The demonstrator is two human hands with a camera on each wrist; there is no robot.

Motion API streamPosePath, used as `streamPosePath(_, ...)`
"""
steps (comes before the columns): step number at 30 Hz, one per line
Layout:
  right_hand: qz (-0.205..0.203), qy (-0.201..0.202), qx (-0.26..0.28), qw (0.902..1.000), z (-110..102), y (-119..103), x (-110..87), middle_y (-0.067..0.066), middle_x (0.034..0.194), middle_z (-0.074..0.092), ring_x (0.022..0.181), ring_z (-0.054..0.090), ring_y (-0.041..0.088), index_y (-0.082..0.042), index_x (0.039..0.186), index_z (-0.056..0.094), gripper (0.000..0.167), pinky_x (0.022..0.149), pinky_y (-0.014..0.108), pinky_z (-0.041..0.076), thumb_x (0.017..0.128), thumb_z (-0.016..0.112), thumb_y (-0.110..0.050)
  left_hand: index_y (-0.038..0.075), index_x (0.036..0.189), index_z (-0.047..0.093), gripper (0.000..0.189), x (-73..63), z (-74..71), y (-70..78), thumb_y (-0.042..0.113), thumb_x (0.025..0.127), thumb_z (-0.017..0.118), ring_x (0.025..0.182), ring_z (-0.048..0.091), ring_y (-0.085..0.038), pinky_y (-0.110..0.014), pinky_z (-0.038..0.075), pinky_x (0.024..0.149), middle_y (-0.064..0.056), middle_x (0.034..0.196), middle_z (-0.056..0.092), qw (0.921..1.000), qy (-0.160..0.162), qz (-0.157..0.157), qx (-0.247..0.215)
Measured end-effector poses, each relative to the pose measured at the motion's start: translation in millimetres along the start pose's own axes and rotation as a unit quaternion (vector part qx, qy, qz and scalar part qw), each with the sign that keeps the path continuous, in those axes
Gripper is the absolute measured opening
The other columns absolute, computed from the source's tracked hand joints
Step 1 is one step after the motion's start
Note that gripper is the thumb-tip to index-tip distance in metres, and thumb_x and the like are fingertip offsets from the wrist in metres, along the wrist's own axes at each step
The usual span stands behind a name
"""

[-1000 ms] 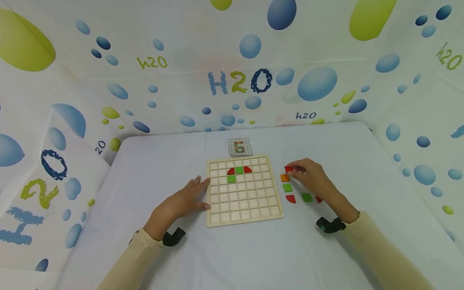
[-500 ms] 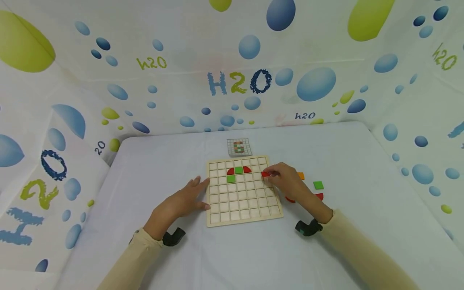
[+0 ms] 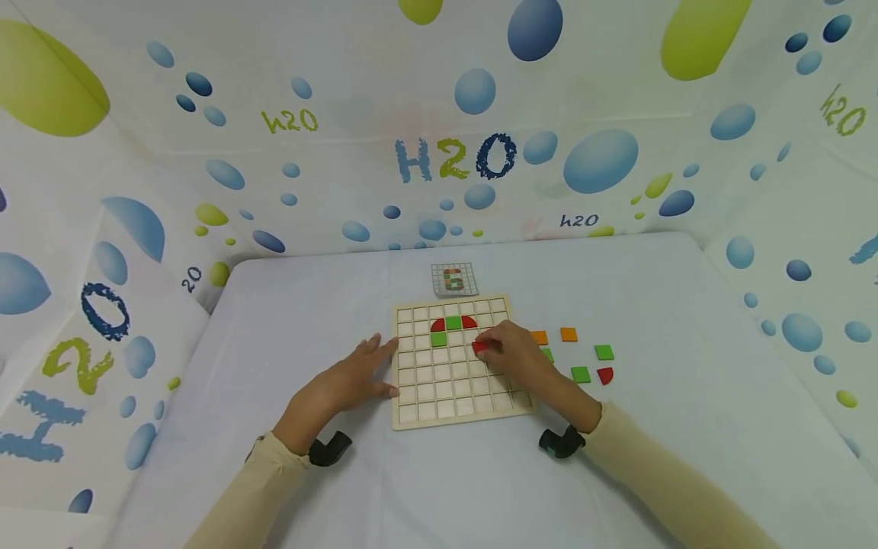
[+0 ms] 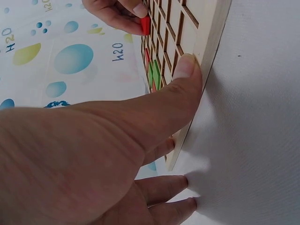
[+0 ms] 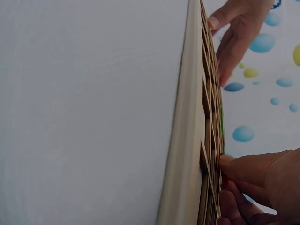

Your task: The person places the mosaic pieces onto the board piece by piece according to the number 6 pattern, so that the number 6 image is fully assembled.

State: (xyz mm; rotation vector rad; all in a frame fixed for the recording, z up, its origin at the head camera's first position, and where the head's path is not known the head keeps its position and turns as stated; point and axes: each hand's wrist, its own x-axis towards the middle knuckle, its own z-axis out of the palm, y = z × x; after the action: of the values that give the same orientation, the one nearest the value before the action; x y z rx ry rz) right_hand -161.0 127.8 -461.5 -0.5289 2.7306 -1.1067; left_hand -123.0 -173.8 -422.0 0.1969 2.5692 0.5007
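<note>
Beige cloth forms the left sleeve (image 3: 247, 496), and a black wrist device (image 3: 331, 450) juts out beside its cuff. The left hand (image 3: 343, 381) lies at the near-left side of a wooden board (image 3: 446, 409) — fingers spread, thumb on the rim, clasping nothing. In the left wrist view the thumb tip sits on top of the rim, while two fingertips reach down to the white tablecloth (image 3: 302, 313).

The board is divided into square cells. In its upper part, a red quarter-round (image 3: 438, 326) and a green square (image 3: 439, 339) stand in one column, the green one nearer the person. Next along the row comes a second green square (image 3: 453, 323), and behind it, beyond the board, a small gridded card (image 3: 453, 280) with a coloured pattern. A second red quarter-round (image 3: 469, 322) ends that row.

Just nearer the person and further right, a red piece (image 3: 479, 347) is over the board, pinched between thumb and fingers of the right hand (image 3: 517, 354); whether it touches the cells I cannot tell. The two hands are well apart.

Past the board lie an orange square (image 3: 539, 337), a partly hidden green tile (image 3: 548, 354), another orange square (image 3: 568, 335), two loose green squares (image 3: 581, 374) and a loose red quarter-round (image 3: 605, 375) — all on the tablecloth, near the right sleeve (image 3: 665, 473)
</note>
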Motion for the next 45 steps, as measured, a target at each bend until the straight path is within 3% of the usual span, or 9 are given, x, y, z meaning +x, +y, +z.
streamPosePath(7,-0.014,0.003,-0.003,0.9999,1.3,-8.7,-1.3,0.008,0.106,0.069,0.093,0.061,0.019,-0.004,0.12,0.078,0.025,0.084,0.034,0.055,0.097,0.078,-0.012,0.013,0.169,0.024,0.097,-0.7,-0.3,0.7,0.035,0.094,0.08,0.161,0.013,-0.048,-0.066,0.026,0.124,-0.024,0.175,0.013,1.0,-0.002,0.0,-0.004)
streamPosePath(22,0.0,-0.001,-0.031,0.9995,6.3,-16.0,-1.6,0.005,0.105,0.068,0.092,0.059,0.017,-0.004,0.12,0.079,0.026,0.083,0.032,0.055,0.095,0.08,-0.012,0.013,0.169,0.024,0.097,-1.5,-0.2,0.8,0.036,0.094,0.08,0.161,0.013,-0.048,-0.066,0.027,0.124,-0.024,0.175,0.013,1.0,-0.001,0.002,-0.001)
streamPosePath(33,0.001,0.005,-0.022,0.9997,7.5,-21.3,-3.1,0.006,0.106,0.068,0.095,0.061,0.018,-0.004,0.119,0.079,0.026,0.086,0.033,0.056,0.095,0.08,-0.012,0.014,0.169,0.025,0.097,-3.2,-0.6,0.8,0.036,0.093,0.081,0.161,0.013,-0.048,-0.067,0.027,0.123,-0.024,0.175,0.014,1.0,0.003,0.005,-0.007)
streamPosePath(39,-0.007,0.009,0.01,0.9999,0.3,-10.4,-5.8,0.004,0.108,0.069,0.097,0.063,0.017,-0.005,0.123,0.078,0.028,0.087,0.034,0.057,0.096,0.079,-0.012,0.014,0.17,0.024,0.097,-1.0,1.0,-1.7,0.036,0.094,0.08,0.161,0.012,-0.047,-0.066,0.026,0.124,-0.023,0.175,0.013,1.0,0.004,0.0,-0.007)
streamPosePath(45,0.014,0.023,0.024,0.9993,-23.2,8.3,-10.9,0.007,0.114,0.07,0.106,0.064,0.022,-0.006,0.129,0.076,0.033,0.091,0.04,0.056,0.098,0.077,-0.018,0.015,0.17,0.024,0.096,-1.4,0.4,-0.4,0.036,0.094,0.08,0.162,0.011,-0.046,-0.067,0.026,0.124,-0.023,0.175,0.012,1.0,0.001,-0.001,-0.009)
